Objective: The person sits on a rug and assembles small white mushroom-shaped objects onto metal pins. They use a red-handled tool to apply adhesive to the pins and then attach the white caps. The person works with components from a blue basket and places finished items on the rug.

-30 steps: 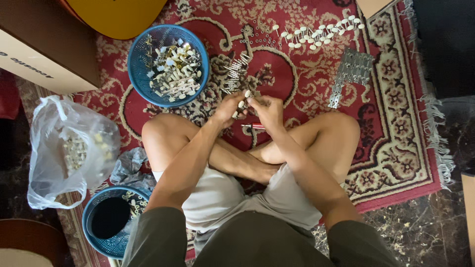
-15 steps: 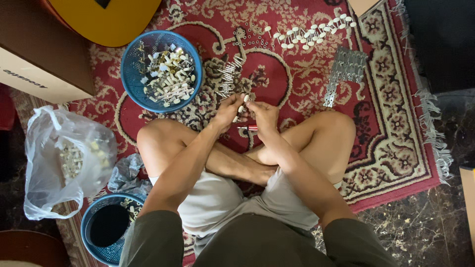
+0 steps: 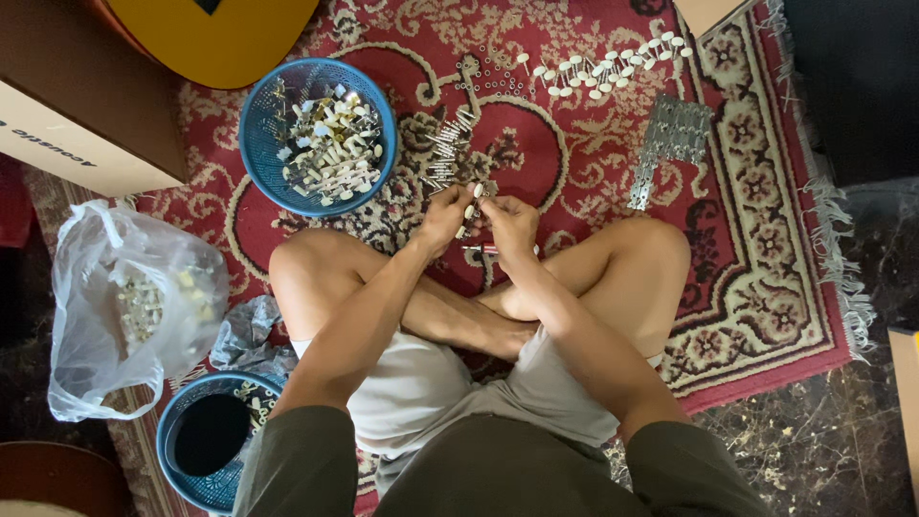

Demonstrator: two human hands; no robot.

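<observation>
I sit cross-legged on a red patterned rug. My left hand and my right hand meet just above my shins, fingers pinched together on a small metal part with a white knob. A thin tool with a red handle lies under my hands. Just beyond the hands lies a cluster of small metal pins. A blue basket full of white-knobbed metal parts stands to the upper left.
A row of white-knobbed parts and a stack of metal plates lie on the rug at upper right. A clear plastic bag and a second blue basket sit at my left. A cardboard box and a yellow guitar body are at top left.
The view has drifted so everything sits a bit lower and rightward in frame. My hands stay together on the small part, with only slight finger movement.
</observation>
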